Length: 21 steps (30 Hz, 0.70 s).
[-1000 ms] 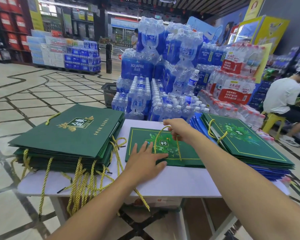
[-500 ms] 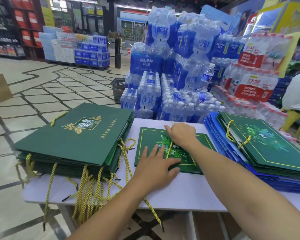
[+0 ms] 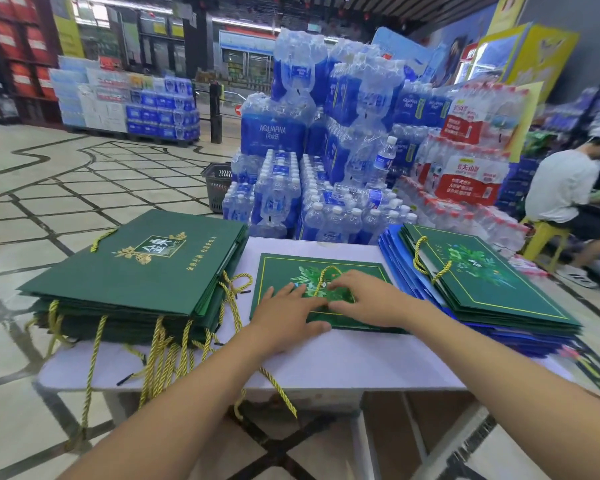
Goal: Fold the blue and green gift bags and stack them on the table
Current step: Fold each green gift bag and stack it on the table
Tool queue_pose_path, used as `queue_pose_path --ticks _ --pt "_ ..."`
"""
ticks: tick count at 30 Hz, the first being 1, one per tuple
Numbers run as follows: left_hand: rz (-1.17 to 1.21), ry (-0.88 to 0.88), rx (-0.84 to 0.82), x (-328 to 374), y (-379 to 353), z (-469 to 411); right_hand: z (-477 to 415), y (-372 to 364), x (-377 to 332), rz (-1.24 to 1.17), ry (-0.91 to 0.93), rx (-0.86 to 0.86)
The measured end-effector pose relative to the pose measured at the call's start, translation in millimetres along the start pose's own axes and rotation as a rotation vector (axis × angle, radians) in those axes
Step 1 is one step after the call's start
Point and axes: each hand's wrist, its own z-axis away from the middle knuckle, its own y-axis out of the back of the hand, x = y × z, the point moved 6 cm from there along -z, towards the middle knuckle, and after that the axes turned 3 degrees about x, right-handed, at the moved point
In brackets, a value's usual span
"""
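Green, flat and glossy, the paper gift bag with the leaf print [image 3: 278, 271] lay in the middle of the white table [image 3: 361, 358]. It sat between the tall pile of larger dark green bags [image 3: 136, 265] on your left and the pile of blue bags [image 3: 395, 258], topped by a green one, on your right.

Your left hand [image 3: 288, 313] rested palm down on the bag's near left part, fingers straight and spread, gripping nothing. Your right hand [image 3: 371, 299] lay just beside it over the twisted gold cord handle [image 3: 326, 271]. As far as could be seen, its fingers were nearly straight and pressed the loop against the print rather than grasping it.

The step looked like flattening the folded bag before stacking. To do it well, you needed the left palm as an anchor while the right swept outward toward the edges to set the creases sharp. The cord belonged wholly inside the outline, so it made no lump under the next bag, and the corners needed squaring before any lift.
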Motion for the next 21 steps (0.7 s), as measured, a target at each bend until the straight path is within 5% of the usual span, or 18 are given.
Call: queue_pose_path --ticks 3,14,21 --pt "-0.064 -0.024 -0.009 2.2 2.8 0.3 33.3 -6.3 -5.3 -0.001 0.089 -0.04" --pt "-0.086 -0.118 0.041 5.8 22.7 20.5 50.5 -12.5 -14.1 0.566 0.263 0.188" --pt "-0.395 -0.218 0.195 19.6 28.2 23.5 56.1 14.9 -11.6 0.399 0.146 0.369"
